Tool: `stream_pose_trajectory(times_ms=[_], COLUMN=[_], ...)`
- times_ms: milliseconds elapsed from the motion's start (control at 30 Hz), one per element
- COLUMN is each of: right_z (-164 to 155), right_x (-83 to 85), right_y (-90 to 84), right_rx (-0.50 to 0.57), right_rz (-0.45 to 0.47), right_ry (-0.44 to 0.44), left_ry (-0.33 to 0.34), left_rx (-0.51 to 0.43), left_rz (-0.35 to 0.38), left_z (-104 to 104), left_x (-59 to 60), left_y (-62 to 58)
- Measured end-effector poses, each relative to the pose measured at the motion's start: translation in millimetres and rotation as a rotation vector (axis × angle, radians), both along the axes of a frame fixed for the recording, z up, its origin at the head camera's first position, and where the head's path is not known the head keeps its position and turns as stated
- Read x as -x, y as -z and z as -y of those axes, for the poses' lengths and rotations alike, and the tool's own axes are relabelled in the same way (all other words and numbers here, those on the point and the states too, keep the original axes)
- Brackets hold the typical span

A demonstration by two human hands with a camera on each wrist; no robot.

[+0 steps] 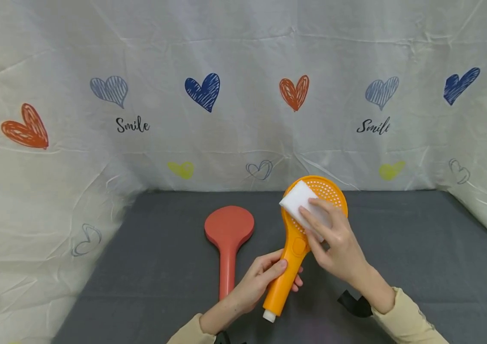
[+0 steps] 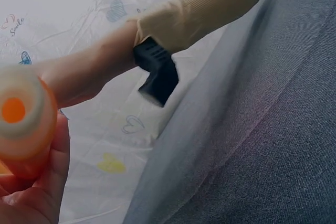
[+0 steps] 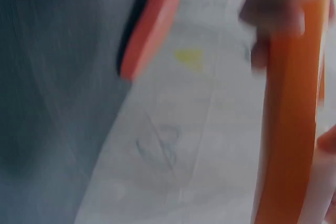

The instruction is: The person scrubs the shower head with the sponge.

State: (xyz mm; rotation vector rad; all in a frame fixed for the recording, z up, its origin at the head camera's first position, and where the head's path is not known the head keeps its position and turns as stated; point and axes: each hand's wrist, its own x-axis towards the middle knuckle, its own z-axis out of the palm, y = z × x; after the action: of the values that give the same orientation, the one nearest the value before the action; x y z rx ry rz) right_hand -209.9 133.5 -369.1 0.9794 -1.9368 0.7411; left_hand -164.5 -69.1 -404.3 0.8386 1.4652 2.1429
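Note:
An orange shower head (image 1: 297, 246), with a round perforated face and a white threaded end, is held up at a tilt over the table. My left hand (image 1: 258, 279) grips its handle, thumb on the front and fingertips showing at the far side. A white sponge (image 1: 298, 197) lies against the perforated face, covering part of the holes. With fingers and thumb, my right hand (image 1: 341, 243) holds the sponge there. In the left wrist view the hollow white end (image 2: 23, 121) of the shower head faces the camera. The right wrist view shows the orange body (image 3: 291, 124) edge-on and blurred.
Left of the shower head, a red paddle-shaped thing (image 1: 229, 227) with a round head lies on the dark grey table cloth (image 1: 162, 267); my left forearm overlaps its handle. Behind rises a white curtain (image 1: 243, 124) printed with hearts. A black wrist mount (image 1: 355, 304) juts from my right wrist.

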Motion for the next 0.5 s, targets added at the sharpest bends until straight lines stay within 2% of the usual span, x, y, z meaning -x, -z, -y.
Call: stream_pose_trajectory(times_ms=[133, 233, 500], right_z=[-16.0, -22.5, -6.1], right_x=[17.0, 19.4, -9.8], right_y=[-5.2, -3.2, 12.9], right_rx=[0.120, 0.166, 0.001], right_rz=[0.037, 0.058, 0.018], right_ry=[0.106, 0.147, 0.034], left_ry=[-0.001, -0.003, -0.024], left_rx=[-0.007, -0.015, -0.008], left_rz=[0.015, 0.018, -0.001], left_z=[-0.1, 0.3, 0.9], left_x=[0.1, 0.4, 4.4], left_y=[0.4, 0.6, 1.9])
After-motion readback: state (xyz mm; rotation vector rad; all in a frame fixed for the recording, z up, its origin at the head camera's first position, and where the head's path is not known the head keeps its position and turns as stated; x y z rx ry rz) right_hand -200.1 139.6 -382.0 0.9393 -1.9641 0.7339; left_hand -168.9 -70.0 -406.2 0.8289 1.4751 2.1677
